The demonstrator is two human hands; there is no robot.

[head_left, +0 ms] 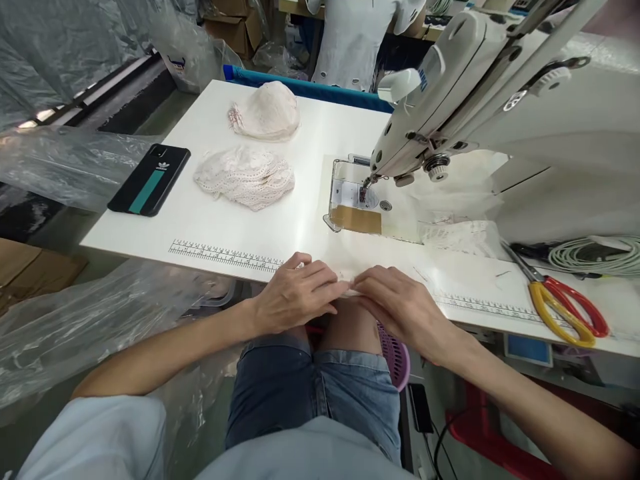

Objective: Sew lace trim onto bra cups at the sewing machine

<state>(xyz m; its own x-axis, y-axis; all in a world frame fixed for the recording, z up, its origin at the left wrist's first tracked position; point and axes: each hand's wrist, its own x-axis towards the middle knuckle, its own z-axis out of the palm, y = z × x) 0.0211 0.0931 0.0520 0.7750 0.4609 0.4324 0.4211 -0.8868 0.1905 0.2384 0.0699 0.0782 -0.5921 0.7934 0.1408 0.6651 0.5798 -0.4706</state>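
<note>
At the front edge of the white sewing table (310, 227), my left hand (303, 293) and my right hand (400, 307) meet with fingertips pinched. Between them shows a small piece of white fabric (350, 291); most of it is hidden by my fingers. The sewing machine (440, 93) stands beyond my right hand, its presser foot (363, 193) over the metal needle plate. Two pieces of whitish fabric lie on the table's left part: a lace pile (245, 177) and, behind it, a rounded bundle (270, 110).
A black phone (150, 180) with a green stripe lies near the left edge. Scissors (565, 307) with yellow and red handles rest at the right, near a coiled cable (595, 255). White lace (463, 237) lies beside the machine bed. A purple basket (397, 360) is below the table.
</note>
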